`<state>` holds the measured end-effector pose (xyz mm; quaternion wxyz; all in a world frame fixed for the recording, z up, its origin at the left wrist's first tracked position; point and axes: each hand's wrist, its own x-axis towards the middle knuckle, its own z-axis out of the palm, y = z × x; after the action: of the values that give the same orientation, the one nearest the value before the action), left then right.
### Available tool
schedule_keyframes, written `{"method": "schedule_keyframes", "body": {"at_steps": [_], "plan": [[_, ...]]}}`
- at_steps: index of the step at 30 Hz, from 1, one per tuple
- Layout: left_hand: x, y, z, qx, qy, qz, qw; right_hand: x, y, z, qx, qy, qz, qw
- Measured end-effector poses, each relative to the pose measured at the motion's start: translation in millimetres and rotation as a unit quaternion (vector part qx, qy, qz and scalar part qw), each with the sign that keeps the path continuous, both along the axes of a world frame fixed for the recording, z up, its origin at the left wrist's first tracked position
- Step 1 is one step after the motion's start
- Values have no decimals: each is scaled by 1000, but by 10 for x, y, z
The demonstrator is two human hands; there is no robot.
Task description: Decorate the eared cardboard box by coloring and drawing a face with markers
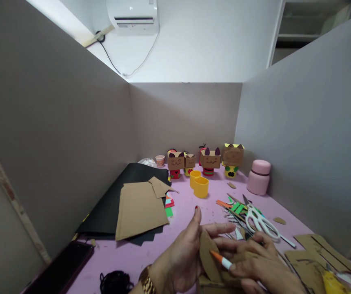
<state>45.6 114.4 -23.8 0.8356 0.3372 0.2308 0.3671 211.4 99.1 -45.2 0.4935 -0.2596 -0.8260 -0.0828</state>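
Note:
My left hand (187,253) pinches a small oval piece of brown cardboard (207,257), thumb up behind it and fingers stretched along its right side. My right hand (261,261) is closed round a marker with an orange tip and white barrel (221,259). The marker's tip rests on the cardboard piece. Both hands hover low over the pink tabletop (151,253), near its front edge. A gold watch sits on my left wrist.
White-handled scissors (261,222) lie amid coloured paper strips. Brown cardboard sheets (140,208) rest on black paper at left. At the back stand several box-headed paper figures (210,160), two yellow rings (200,185) and a pink jar (258,176). Grey partition walls enclose the desk. Cardboard scraps (316,257) lie at right.

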Motion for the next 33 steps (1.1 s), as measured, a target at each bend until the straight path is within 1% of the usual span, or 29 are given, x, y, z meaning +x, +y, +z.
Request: {"method": "schedule_keyframes", "body": {"at_steps": [2, 5, 7, 9, 12, 16, 19, 21, 24, 27, 29, 31, 33], "plan": [[-8, -4, -8, 3, 9, 3, 1000, -10, 55, -19, 23, -19, -7, 1000], [-6, -13, -9, 10, 16, 5, 1000, -2, 134, -42, 68, -25, 4, 997], [2, -18, -3, 12, 17, 11, 1000, 8, 167, -34, 95, -31, 14, 995], [10, -22, 4, 10, 18, 19, 1000, 12, 180, -8, 103, -35, 10, 994], [14, -22, 8, 4, 17, 23, 1000, 5, 176, 33, 104, -42, 11, 994], [7, -15, 3, -1, 27, 26, 999, 7, 164, 44, 87, -22, 8, 996], [9, -20, 2, -6, 30, 28, 999, 49, 149, 62, 74, -3, 25, 997], [18, -26, 10, -9, 21, 23, 999, 100, 135, 92, 86, 9, 47, 995], [37, -31, 32, -16, 1, 11, 1000, 196, 121, 135, 83, -38, 80, 993], [45, -24, 45, -13, -11, 16, 1000, 280, 128, 134, 32, -115, 100, 988], [41, -16, 38, -8, -12, 16, 1000, 306, 144, 111, 23, -153, 113, 982], [38, -9, 25, -7, -10, 11, 1000, 300, 159, 86, 21, -177, 120, 977], [41, -5, 18, -10, -11, 11, 1000, 271, 168, 71, 29, -178, 111, 977]]}}
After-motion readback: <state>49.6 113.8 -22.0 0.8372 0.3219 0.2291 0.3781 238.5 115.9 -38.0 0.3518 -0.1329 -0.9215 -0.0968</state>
